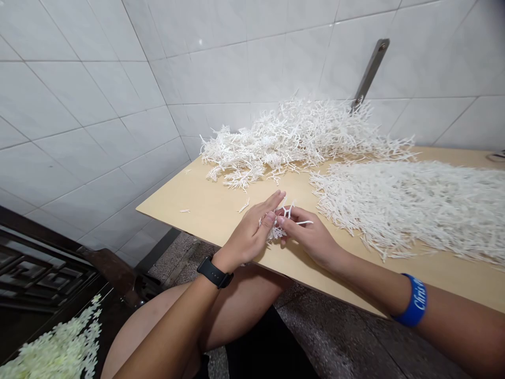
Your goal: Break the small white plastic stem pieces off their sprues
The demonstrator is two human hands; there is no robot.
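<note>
My left hand (252, 229) is closed around a small bunch of white branched plastic stems (276, 231) above the table's front edge. Close against it, my right hand (310, 231) pinches a white branched stem (287, 211) between thumb and fingers. A forked tip rises above the fingers and one thin end points right. The two hands nearly touch, and the fingers hide part of the bunch. A black watch is on my left wrist and a blue band on my right forearm.
A tangled heap of white branched stems (300, 134) lies along the wall. To the right spreads a flatter pile of white stems (418, 202). Loose bits (244, 205) lie on the wooden table (169, 197). Pale flowers (63, 347) sit at lower left. A metal bracket (370, 73) leans by the wall.
</note>
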